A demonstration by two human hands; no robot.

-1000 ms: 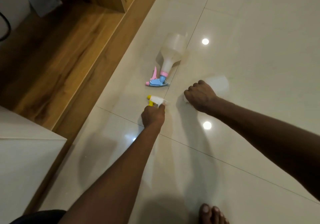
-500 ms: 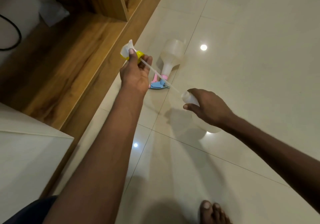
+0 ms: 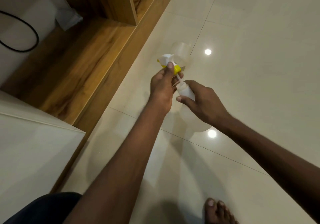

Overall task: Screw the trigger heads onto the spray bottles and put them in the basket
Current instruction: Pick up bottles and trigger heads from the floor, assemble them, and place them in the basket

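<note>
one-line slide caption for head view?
Left hand feeds yellow trigger head tube into bottle held by right hand.

Glossy tile floor [image 3: 259, 85], wooden shelving [image 3: 97, 64]

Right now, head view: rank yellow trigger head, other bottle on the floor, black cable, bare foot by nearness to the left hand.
1. yellow trigger head: gripped in the left hand.
2. other bottle: on the floor just beyond the hand.
3. bare foot and black cable: opposite corners, too close to call.
</note>
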